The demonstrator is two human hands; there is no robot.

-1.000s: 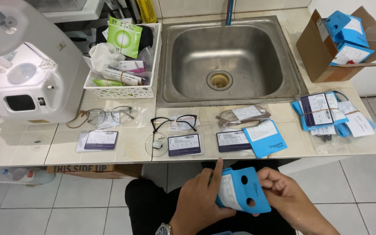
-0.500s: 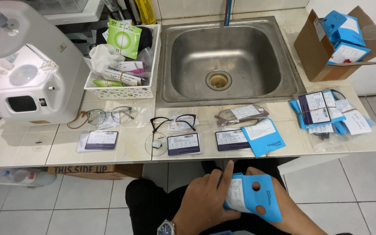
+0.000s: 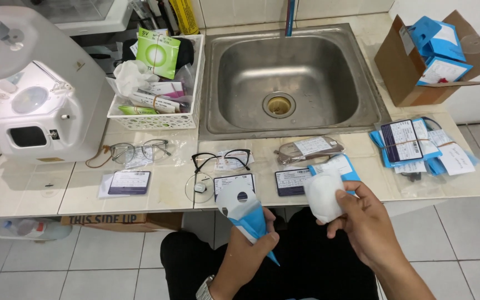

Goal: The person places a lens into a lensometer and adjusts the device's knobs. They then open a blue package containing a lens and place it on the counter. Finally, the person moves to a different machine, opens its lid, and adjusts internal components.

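1. Far left on the counter (image 3: 40,194): white machine (image 3: 34,105) with a round window on top, set back against the wall side, out of the hands' way.
2. Next right: white basket (image 3: 156,119) crammed with packets and tissue, touching the sink's left rim.
3. Along the counter's front edge, laid out in a row, seemingly one set per job: wire glasses (image 3: 139,150) over a dark card (image 3: 129,181); black glasses (image 3: 221,159) over a loose round lens (image 3: 199,187).
4. Left hand (image 3: 251,250), low and in front of the counter edge, palm turned inward, fingers curled and pressed around the lower tip of a blue envelope (image 3: 245,214); envelope held upright and tilted, white window side facing up, apparently kept open-end up.
5. Sink (image 3: 284,78) behind, dry, brass drain in the middle.
6. Right hand (image 3: 362,222), raised a little higher than the left, wrist bent inward, thumb and fingertips pinching a white sleeve (image 3: 323,194) by its lower right edge; sleeve hanging just in front of the counter edge, apart from the envelope, probably drawn out of it.
7. Third glasses (image 3: 306,150) bagged near the sink's front rim.
8. Right end: stack of blue envelopes (image 3: 418,144) banded together.
9. Far right corner: cardboard box (image 3: 406,66) holding more blue envelopes.
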